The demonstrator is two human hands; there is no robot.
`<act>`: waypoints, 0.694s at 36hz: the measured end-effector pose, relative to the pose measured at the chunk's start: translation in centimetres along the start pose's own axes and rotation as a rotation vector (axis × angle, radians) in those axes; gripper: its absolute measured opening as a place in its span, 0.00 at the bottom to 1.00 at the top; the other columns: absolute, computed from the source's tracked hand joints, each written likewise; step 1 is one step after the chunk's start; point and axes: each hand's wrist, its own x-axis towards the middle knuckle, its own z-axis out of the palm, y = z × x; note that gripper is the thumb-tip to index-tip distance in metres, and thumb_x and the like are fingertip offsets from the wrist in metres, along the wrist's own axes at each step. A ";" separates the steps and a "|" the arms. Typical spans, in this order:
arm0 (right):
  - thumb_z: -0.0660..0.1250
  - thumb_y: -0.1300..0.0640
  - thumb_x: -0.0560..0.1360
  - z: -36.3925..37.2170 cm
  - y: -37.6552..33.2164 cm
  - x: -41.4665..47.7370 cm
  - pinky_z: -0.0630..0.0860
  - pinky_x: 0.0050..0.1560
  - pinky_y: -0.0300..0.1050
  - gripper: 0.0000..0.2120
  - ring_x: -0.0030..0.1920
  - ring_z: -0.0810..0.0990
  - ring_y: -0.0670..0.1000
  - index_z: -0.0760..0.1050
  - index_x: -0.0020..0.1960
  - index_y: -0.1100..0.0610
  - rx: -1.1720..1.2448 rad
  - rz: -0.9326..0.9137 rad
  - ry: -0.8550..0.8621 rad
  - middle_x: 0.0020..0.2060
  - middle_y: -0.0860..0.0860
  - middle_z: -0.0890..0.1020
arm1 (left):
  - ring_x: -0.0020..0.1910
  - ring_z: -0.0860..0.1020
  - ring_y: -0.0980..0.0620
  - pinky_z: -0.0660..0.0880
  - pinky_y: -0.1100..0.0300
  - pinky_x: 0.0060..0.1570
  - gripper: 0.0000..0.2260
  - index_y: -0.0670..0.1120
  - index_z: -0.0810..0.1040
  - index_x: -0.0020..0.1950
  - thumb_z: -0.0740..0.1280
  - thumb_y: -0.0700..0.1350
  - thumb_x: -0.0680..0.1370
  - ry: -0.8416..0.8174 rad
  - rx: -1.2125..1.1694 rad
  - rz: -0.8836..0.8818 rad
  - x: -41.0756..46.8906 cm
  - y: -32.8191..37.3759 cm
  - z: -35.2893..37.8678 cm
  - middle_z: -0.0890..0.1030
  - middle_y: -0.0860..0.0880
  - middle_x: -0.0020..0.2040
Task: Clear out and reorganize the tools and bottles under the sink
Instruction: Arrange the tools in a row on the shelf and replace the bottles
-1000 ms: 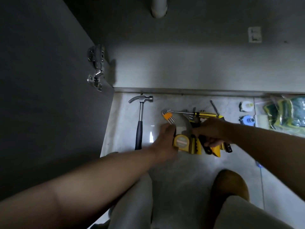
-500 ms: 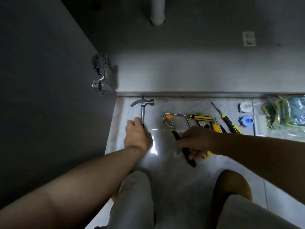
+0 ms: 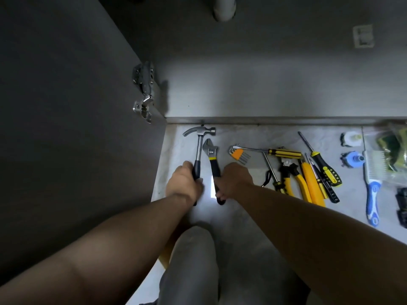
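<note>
A claw hammer (image 3: 200,142) with a black handle lies on the pale floor near the cabinet's front edge. My left hand (image 3: 184,183) grips its handle. Just right of it lies an adjustable wrench (image 3: 211,157) with a black and yellow handle, and my right hand (image 3: 234,180) holds that handle. Further right lie an orange hex key set (image 3: 237,154), yellow and black screwdrivers (image 3: 284,153), yellow pliers (image 3: 296,179) and a yellow utility knife (image 3: 312,186).
The open grey cabinet door (image 3: 66,106) with its hinge (image 3: 144,93) stands at the left. The cabinet floor (image 3: 264,95) and a drain pipe (image 3: 223,7) lie ahead. A blue-handled brush (image 3: 373,186), tape rolls (image 3: 350,139) and bagged sponges (image 3: 394,148) sit at the right. My knees are below.
My left hand went from the tool pile to the hammer handle. My right hand carried the adjustable wrench left and laid it beside the hammer. The camera dipped closer.
</note>
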 end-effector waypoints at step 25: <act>0.57 0.69 0.82 -0.7 1.6 -1.2 0.75 0.36 0.42 0.08 0.38 0.78 0.58 0.73 0.57 0.63 0.515 -0.037 -0.312 0.37 0.59 0.74 | 0.56 0.73 0.41 0.74 0.47 0.52 0.15 0.46 0.69 0.60 0.66 0.51 0.78 0.142 0.146 0.151 -1.4 1.7 -0.8 0.73 0.44 0.57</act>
